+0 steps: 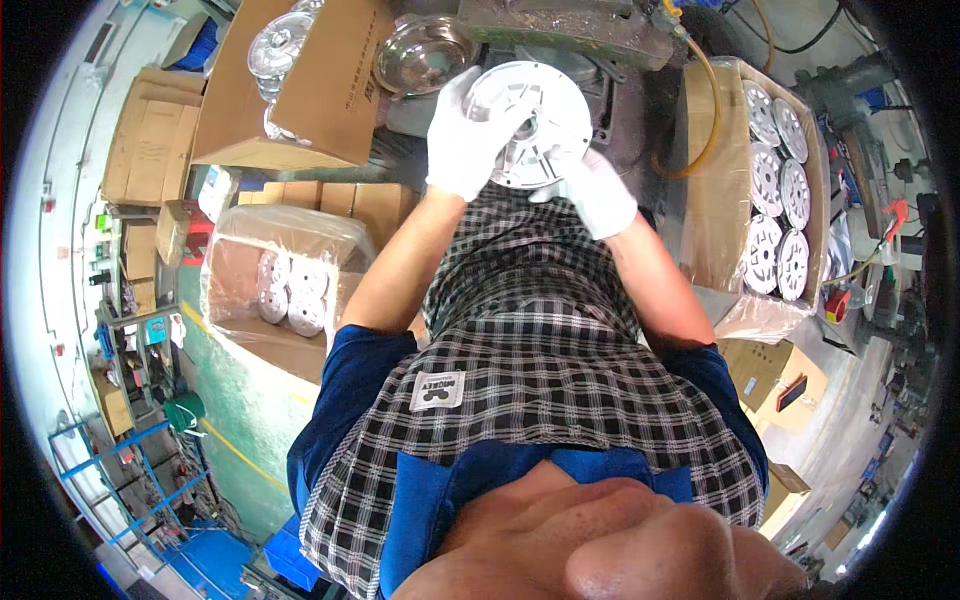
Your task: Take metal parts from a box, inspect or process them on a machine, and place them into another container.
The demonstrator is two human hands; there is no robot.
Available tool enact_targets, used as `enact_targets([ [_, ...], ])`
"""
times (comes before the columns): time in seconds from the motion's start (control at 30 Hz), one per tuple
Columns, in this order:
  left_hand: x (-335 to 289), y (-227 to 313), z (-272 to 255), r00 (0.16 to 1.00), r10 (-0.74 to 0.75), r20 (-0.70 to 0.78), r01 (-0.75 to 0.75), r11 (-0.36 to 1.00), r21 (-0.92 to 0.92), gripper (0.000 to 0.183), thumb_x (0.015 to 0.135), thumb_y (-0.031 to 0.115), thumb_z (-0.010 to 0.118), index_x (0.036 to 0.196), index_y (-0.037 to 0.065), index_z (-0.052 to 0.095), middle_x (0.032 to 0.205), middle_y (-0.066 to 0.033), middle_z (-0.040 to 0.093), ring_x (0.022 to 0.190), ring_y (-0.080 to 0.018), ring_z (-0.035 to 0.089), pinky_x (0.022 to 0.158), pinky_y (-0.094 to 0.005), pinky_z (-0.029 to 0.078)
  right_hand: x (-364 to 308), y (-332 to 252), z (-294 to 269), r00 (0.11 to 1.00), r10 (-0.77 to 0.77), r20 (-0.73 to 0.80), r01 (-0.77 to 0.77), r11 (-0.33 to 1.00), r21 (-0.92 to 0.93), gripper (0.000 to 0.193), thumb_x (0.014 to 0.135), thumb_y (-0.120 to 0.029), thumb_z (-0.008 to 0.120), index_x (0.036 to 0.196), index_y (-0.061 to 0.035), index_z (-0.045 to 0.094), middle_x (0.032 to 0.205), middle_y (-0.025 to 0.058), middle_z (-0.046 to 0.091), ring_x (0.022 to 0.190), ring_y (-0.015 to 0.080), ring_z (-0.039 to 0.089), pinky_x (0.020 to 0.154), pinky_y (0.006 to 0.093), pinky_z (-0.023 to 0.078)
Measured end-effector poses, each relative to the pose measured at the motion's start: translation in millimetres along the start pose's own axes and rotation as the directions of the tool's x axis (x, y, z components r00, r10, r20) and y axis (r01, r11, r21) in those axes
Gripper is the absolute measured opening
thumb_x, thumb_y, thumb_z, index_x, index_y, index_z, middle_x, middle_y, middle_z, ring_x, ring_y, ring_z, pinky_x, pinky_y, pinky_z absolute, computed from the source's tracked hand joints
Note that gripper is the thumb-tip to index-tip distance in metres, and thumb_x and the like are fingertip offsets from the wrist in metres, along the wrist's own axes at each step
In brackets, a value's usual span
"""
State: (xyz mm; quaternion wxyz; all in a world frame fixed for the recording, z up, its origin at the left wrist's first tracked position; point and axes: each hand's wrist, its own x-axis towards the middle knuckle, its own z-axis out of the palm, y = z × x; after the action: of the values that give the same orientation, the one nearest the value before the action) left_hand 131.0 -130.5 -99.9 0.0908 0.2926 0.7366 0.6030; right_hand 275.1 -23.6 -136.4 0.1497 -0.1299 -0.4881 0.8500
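Note:
Both my hands wear white gloves and hold one round silvery cast-metal cover [545,105] in front of me, its ribbed face with a central hole turned up. My left hand [462,140] grips it from the left side, with fingers reaching onto the face near the hub. At the lower right rim, my right hand [600,195] pinches the edge, the thumb on top and some fingers underneath. Just beyond the left hand sits a shiny metal bowl [425,55]. Dark machine metal lies behind the cover.
To the right, an open carton [715,190] lined with plastic holds several similar covers [765,180]. A tall carton [300,110] with metal parts stands at the far left. Nearer, another lined carton [240,260] holds more covers [290,290]. A yellow hose [712,90] hangs beside the machine.

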Motion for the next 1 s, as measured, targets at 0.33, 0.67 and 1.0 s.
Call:
enact_targets([
  [0.33, 21.0, 14.1, -6.9, 0.983, -0.068, 0.169, 0.103, 0.972, -0.212, 0.074, 0.065, 0.036, 0.079, 0.119, -0.006, 0.05, 0.107, -0.0157, 0.062, 0.096, -0.0175, 0.06, 0.087, -0.0291, 0.047, 8.1, -30.0, 24.9, 0.968, -0.072, -0.241, 0.056, 0.996, -0.075, 0.032, 0.089, -0.026, 0.06, 0.109, -0.0016, 0.059, 0.076, 0.0009, 0.061, 0.046, 0.0041, 0.048, 0.04, 0.0169, 0.037],
  [0.67, 173.1, 40.1, -14.0, 0.989, 0.066, 0.129, -0.086, 0.984, 0.155, 0.068, 0.065, 0.051, 0.074, 0.103, -0.004, 0.063, 0.089, -0.0154, 0.068, 0.081, -0.0193, 0.066, 0.073, -0.0291, 0.051, -19.5, -30.6, 21.9, 0.995, 0.069, -0.073, -0.097, 0.849, -0.519, 0.036, 0.091, -0.033, 0.053, 0.109, -0.0017, 0.057, 0.087, 0.0072, 0.067, 0.054, 0.007, 0.055, 0.046, 0.0195, 0.042],
  [1.0, 245.3, 34.7, 25.4, 0.985, -0.043, 0.165, -0.042, 0.878, 0.477, 0.101, 0.055, 0.068, 0.069, 0.115, -0.012, 0.052, 0.114, -0.0234, 0.059, 0.107, -0.0291, 0.058, 0.089, -0.0329, 0.046, -77.5, 33.4, -32.9, 0.903, 0.282, -0.324, -0.393, 0.846, -0.361, 0.039, 0.09, -0.031, 0.056, 0.116, -0.0013, 0.054, 0.086, 0.0062, 0.066, 0.053, 0.0092, 0.052, 0.049, 0.0233, 0.044],
])
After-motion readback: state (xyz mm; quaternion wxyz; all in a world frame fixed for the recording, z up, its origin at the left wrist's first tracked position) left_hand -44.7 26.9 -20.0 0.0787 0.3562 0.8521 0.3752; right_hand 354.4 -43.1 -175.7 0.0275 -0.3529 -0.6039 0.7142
